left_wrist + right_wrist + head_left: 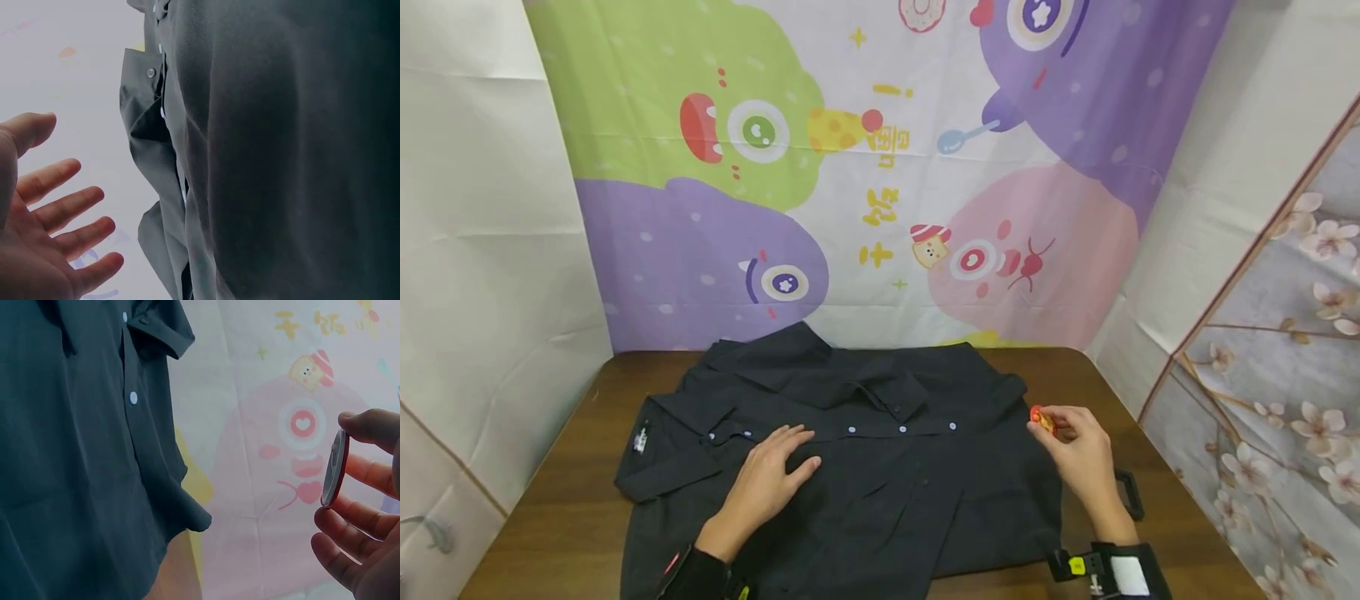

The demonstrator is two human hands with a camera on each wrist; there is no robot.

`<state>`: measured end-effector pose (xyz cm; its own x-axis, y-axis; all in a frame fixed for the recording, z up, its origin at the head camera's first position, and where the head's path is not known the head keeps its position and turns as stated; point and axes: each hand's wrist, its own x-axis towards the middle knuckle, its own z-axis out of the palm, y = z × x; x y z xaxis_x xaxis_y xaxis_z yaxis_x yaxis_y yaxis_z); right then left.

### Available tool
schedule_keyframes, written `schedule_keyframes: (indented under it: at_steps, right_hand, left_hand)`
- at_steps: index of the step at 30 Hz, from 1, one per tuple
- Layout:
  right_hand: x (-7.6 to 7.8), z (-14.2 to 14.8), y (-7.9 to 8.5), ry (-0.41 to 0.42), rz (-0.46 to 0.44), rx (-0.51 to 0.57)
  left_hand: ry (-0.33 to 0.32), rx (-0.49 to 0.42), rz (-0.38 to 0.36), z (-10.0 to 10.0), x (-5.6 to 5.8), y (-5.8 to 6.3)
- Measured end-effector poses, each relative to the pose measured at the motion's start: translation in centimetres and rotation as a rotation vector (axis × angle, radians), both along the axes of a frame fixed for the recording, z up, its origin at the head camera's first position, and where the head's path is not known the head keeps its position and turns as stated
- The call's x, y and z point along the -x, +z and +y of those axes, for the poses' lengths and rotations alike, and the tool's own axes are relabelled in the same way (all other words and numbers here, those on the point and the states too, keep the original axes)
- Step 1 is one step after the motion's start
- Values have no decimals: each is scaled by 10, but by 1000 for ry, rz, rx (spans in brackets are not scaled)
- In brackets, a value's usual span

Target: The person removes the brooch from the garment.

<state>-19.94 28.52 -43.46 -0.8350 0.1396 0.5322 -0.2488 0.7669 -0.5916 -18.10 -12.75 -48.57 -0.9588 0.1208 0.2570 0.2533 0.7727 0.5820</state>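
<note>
A dark button-up shirt (865,483) lies spread across the table, its collar end with a white label (640,439) to the left and a row of pale buttons along its placket. My left hand (767,479) is over the shirt's front, fingers extended and holding nothing; its spread fingers also show in the left wrist view. At the shirt's right-hand end, my right hand (1078,450) pinches a small round red-and-yellow badge (1042,419) between thumb and fingers. The right wrist view shows that badge (335,467) nearly edge-on, with a pale back and red rim.
Beside my right wrist a black rectangular object (1129,493) lies on the brown wooden table (561,492), partly hidden by the arm. A cartoon-printed cloth (872,308) hangs behind the table's far edge. Pale panels stand at both sides, the right one flowered.
</note>
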Motion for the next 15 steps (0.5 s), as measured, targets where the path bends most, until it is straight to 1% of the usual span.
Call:
schedule_keyframes:
  at_steps: [8,15]
  right_hand:
    - [0,7,1,-24,-11,-13]
    - [-2,13,0,-38,-23,-20]
  left_hand:
    - [-1,-28,62,0,-1,2]
    - [2,-28,66,0,-3,1]
